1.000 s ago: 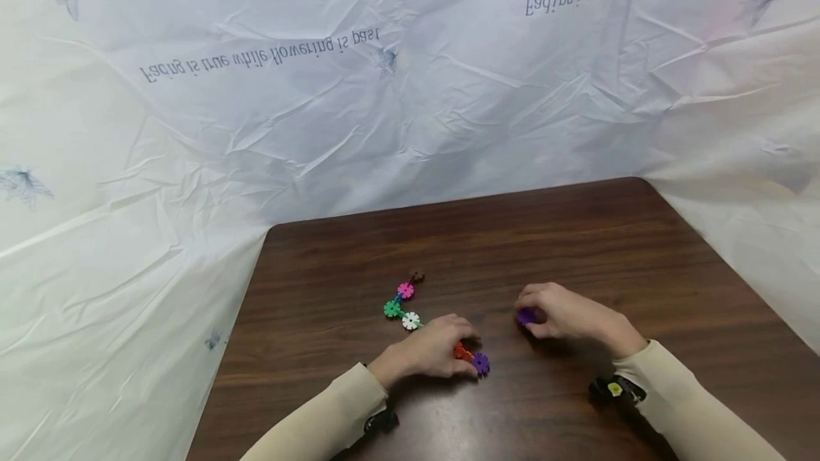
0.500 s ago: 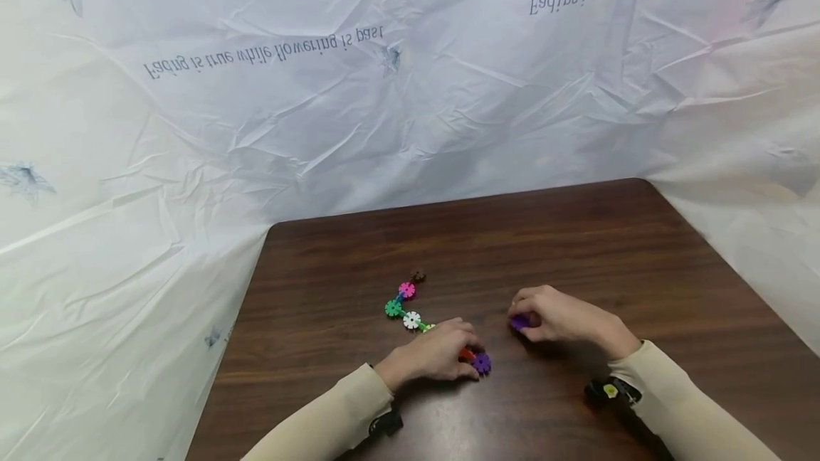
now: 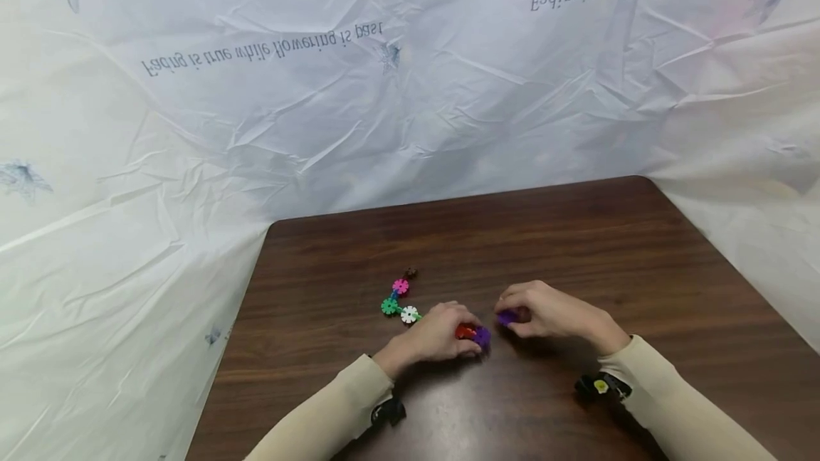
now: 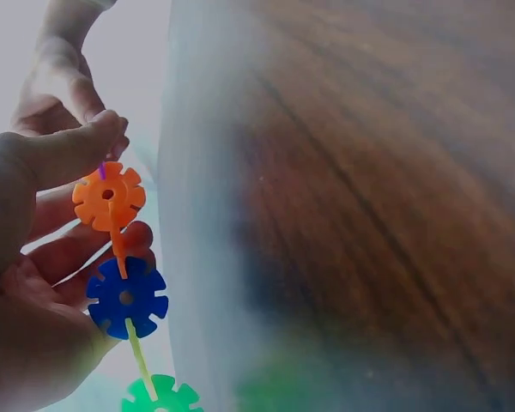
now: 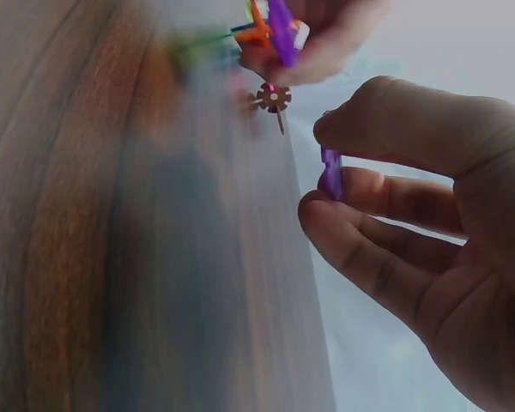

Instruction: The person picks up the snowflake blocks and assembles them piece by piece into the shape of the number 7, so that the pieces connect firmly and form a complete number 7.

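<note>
My left hand (image 3: 442, 333) grips the near end of a chain of slotted plastic snowflake discs. At that end, a purple disc (image 3: 482, 336) sticks out past the thumb beside a red-orange one (image 3: 465, 332). In the left wrist view, an orange disc (image 4: 108, 196), a blue disc (image 4: 127, 298) and a green disc (image 4: 161, 396) link along my fingers. My right hand (image 3: 551, 311) pinches a loose purple disc (image 5: 330, 174) edge-on between thumb and fingertips, a short gap to the right of the chain's purple end. Part of the chain is hidden under my left hand.
The chain's far part lies on the dark wooden table (image 3: 320, 290): a white disc (image 3: 409, 314), a green disc (image 3: 389, 306), a pink disc (image 3: 400, 287) and a brown disc (image 3: 411, 272). White printed sheeting (image 3: 410, 126) hangs behind and beside the table.
My right hand has moved left with its purple disc, narrowing the gap to my left hand. My left hand has shifted slightly away from me, and the chain's purple end has turned.
</note>
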### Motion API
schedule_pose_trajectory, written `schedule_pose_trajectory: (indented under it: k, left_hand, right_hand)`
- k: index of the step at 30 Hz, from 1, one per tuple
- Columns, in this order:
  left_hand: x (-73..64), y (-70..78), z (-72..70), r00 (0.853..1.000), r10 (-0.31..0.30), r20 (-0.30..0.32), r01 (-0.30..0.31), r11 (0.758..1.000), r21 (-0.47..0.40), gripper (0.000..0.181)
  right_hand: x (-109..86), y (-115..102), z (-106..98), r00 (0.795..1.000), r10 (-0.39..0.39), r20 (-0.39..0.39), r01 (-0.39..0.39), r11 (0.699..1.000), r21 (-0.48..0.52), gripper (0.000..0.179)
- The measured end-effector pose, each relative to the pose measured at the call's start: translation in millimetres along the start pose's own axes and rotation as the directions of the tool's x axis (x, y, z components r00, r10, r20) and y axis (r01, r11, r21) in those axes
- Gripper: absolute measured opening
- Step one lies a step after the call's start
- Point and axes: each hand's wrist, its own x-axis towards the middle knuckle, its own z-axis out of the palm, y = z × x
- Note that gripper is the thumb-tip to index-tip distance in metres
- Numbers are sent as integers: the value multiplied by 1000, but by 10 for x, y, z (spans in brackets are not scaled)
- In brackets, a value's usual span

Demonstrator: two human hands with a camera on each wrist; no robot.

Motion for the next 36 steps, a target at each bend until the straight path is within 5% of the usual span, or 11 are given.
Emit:
schedule_pose_trajectory:
  k: [12,36]
  left_hand:
    - [88,-75,-27,990,-100,-102,86,988,-131,32]
    - [201,-182,-106,967,-231,-110,207,958,-200,32]
  right_hand:
    - [100,-10,8,995,-55,-86,58,998,32,25]
    - [276,27,87,949,-140,-284,101,984,-150,31]
